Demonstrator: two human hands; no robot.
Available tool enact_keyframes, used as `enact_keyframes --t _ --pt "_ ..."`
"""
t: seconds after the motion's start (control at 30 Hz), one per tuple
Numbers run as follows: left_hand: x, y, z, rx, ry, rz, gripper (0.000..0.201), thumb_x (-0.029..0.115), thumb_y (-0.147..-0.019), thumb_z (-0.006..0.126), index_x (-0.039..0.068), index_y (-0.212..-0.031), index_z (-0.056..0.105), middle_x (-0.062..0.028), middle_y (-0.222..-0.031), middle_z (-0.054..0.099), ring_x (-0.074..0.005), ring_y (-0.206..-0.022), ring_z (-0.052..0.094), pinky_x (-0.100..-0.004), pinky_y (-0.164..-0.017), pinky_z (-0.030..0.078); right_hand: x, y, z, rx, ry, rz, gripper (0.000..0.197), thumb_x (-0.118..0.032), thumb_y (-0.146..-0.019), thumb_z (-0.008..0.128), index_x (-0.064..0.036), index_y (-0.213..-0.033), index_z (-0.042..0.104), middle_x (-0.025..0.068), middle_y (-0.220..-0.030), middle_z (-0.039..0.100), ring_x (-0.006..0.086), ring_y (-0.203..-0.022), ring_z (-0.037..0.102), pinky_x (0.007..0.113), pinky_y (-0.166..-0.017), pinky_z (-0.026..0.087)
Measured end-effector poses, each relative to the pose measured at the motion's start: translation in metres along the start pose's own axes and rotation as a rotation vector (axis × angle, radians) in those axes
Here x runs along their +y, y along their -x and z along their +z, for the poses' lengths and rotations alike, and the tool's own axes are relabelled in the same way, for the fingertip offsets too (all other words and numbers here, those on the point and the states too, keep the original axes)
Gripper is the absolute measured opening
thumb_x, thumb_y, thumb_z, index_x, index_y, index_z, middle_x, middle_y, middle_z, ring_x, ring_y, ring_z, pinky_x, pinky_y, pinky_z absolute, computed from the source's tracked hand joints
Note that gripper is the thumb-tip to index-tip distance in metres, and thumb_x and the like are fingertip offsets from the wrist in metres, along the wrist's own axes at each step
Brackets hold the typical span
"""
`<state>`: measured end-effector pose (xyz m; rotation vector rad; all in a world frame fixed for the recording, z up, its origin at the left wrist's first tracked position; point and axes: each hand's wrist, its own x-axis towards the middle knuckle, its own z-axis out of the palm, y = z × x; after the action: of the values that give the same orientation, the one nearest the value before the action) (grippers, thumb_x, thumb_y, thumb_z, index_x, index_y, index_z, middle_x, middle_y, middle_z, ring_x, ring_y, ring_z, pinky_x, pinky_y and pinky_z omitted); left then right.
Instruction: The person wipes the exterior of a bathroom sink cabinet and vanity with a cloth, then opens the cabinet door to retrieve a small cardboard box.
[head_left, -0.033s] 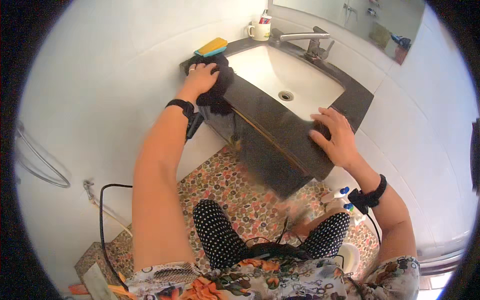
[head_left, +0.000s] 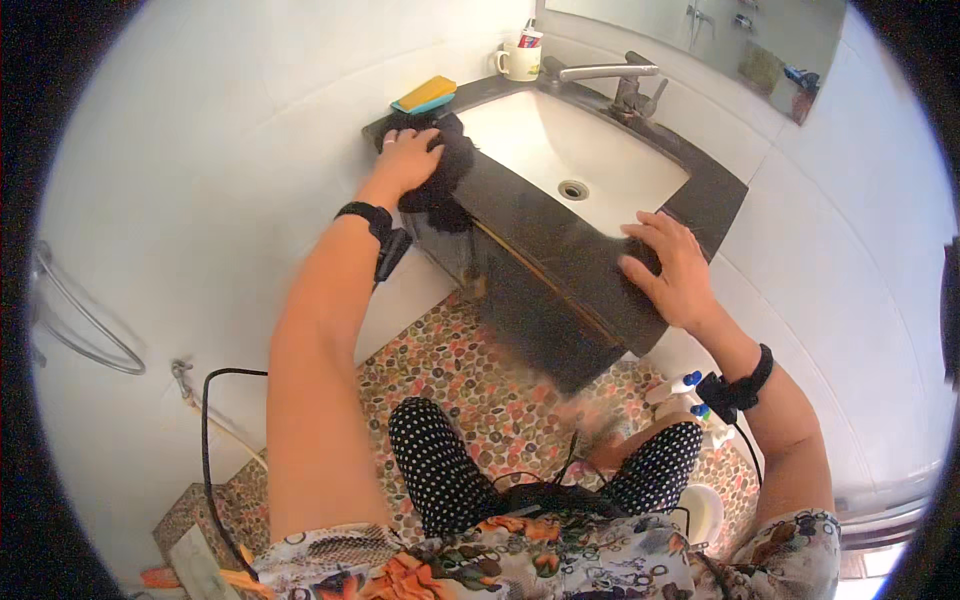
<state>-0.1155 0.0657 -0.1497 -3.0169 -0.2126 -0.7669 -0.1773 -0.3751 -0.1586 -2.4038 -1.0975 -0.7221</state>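
A black cloth (head_left: 446, 165) lies bunched over the left end of the dark countertop (head_left: 535, 215), and part of it hangs over the front edge. My left hand (head_left: 408, 160) is on the cloth, its fingers bent over the fabric; the fingertips partly sink into it. Just behind is a yellow sponge-like block (head_left: 432, 92) on a light blue piece (head_left: 425, 104). My right hand (head_left: 672, 270) rests at the counter's right front with fingers apart, its fingertips by the rim of the white sink (head_left: 560, 140). Nothing shows in it.
A metal faucet (head_left: 630, 85) stands behind the sink, with a mug (head_left: 520, 62) holding a tube to its left. White bottles with blue tops (head_left: 690, 390) stand on the pebbled floor (head_left: 430, 335) below. A black cable (head_left: 206, 440) runs along my left side.
My left hand and the black cloth have shifted very slightly to the right along the counter. My right hand stays in about the same place.
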Motion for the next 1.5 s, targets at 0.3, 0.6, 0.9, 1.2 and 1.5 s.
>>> enact_keyframes --t 0.3,0.6,0.9,1.2,1.5 --pt "0.117 0.090 -0.034 0.095 0.168 0.150 0.044 0.029 -0.093 0.053 0.012 -0.133 0.052 -0.0219 -0.137 0.047 -0.0463 -0.127 0.040 -0.0500 -0.109 0.032 0.006 -0.003 0.006 0.069 -0.005 0.015 0.045 -0.040 -0.084 0.064 -0.0082 -0.115 0.065 0.0150 -0.127 0.055 0.0348 -0.119 0.049 0.044 -0.104 0.036" --pt "0.170 0.140 -0.070 0.193 0.472 0.676 0.029 0.006 -0.079 0.064 0.006 -0.107 0.066 -0.0116 -0.119 0.062 -0.0308 -0.117 0.053 -0.0411 -0.099 0.045 0.005 -0.004 0.001 -0.008 0.014 0.041 0.045 -0.041 -0.085 0.063 -0.0088 -0.116 0.064 0.0160 -0.130 0.054 0.0335 -0.122 0.048 0.043 -0.106 0.034" --pt "0.063 0.050 -0.038 0.062 0.048 0.040 0.050 0.026 -0.092 0.056 0.014 -0.139 0.044 -0.0213 -0.150 0.028 -0.0458 -0.133 0.035 -0.0507 -0.109 0.035 0.005 -0.008 0.005 -0.020 -0.009 0.027 0.044 -0.039 -0.085 0.063 -0.0095 -0.117 0.064 0.0168 -0.131 0.054 0.0344 -0.125 0.046 0.044 -0.107 0.033" --pt "0.025 0.007 -0.035 0.089 -0.090 -0.430 0.078 0.048 -0.089 0.057 0.010 -0.148 0.024 -0.0216 -0.147 0.032 -0.0430 -0.132 0.037 -0.0542 -0.104 0.036 -0.001 -0.008 0.000 -0.014 0.021 0.009 0.042 -0.037 -0.085 0.064 -0.0085 -0.117 0.063 0.0168 -0.132 0.053 0.0345 -0.125 0.046 0.045 -0.106 0.034" --pt "0.047 0.035 -0.036 -0.082 -0.198 -0.194 0.056 0.046 -0.095 0.048 0.011 -0.139 0.046 -0.0241 -0.136 0.044 -0.0448 -0.122 0.046 -0.0499 -0.102 0.041 0.009 -0.006 0.009 -0.003 -0.013 0.013 0.044 -0.039 -0.085 0.063 -0.0069 -0.114 0.065 0.0170 -0.130 0.055 0.0344 -0.125 0.047 0.044 -0.107 0.033"
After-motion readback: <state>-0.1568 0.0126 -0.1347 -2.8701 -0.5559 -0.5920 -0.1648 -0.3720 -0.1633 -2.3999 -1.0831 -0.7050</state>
